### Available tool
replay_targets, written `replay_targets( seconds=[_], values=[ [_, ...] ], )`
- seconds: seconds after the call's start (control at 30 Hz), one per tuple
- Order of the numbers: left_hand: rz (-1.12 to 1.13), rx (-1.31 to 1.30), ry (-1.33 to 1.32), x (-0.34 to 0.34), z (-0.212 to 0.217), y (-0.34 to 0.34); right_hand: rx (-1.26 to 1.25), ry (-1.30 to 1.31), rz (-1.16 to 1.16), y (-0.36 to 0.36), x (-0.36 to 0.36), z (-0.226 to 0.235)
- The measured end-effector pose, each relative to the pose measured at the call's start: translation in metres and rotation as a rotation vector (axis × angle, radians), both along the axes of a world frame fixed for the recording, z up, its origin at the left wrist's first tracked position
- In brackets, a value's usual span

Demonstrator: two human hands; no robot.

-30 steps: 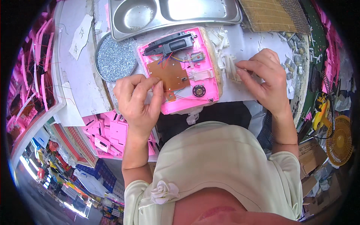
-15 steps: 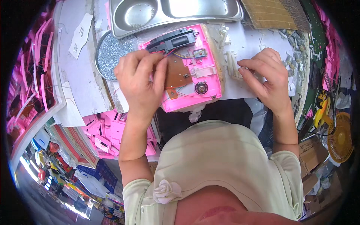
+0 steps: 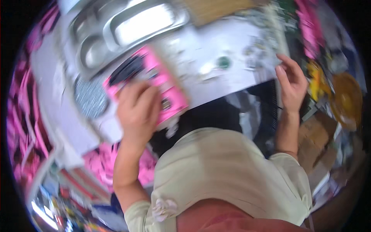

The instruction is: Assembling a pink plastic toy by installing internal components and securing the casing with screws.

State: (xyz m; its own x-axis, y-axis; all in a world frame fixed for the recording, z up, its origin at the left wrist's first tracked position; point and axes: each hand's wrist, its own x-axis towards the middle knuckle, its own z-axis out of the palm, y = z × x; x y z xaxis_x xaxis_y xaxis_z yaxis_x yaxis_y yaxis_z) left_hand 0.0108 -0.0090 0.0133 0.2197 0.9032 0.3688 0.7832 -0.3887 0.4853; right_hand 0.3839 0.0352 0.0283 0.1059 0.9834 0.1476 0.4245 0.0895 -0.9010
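Note:
A pink plastic casing (image 3: 170, 89) lies tilted on the white table, with a black part (image 3: 126, 70) along its far left side and a small round speaker (image 3: 166, 103) near its near right side. My left hand (image 3: 138, 106) rests over the casing's near left part with its fingers curled in. Motion blur and the hand itself hide whatever is between the fingertips, and they cover much of the brown board. My right hand (image 3: 293, 83) hovers off the table's right side, thumb and fingers apart, holding nothing I can see.
Beyond the casing stands a steel compartment tray (image 3: 106, 42). A round dish of small metal pieces (image 3: 91, 96) sits left of the casing. Cardboard (image 3: 216, 9) lies at the far edge. A green round item (image 3: 223, 62) is on the table. Pink parts (image 3: 102, 166) are heaped lower left.
The view has swung, so the table and casing appear turned and shifted left. My right hand has moved right, away from the white pieces on the table. My left hand stays at the casing.

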Motion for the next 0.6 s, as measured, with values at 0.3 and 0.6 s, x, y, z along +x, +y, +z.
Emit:
replay_targets(
  seconds=[0.3, 0.6],
  values=[
    [0.132, -0.31, -0.409, -0.01, -0.01, -0.008, 0.2, 0.69, -0.515, 0.016, 0.145, -0.005],
    [0.142, -0.38, -0.609, -0.013, -0.017, 0.0, 0.341, 0.51, -0.531, -0.024, 0.269, -0.005]
  ],
)
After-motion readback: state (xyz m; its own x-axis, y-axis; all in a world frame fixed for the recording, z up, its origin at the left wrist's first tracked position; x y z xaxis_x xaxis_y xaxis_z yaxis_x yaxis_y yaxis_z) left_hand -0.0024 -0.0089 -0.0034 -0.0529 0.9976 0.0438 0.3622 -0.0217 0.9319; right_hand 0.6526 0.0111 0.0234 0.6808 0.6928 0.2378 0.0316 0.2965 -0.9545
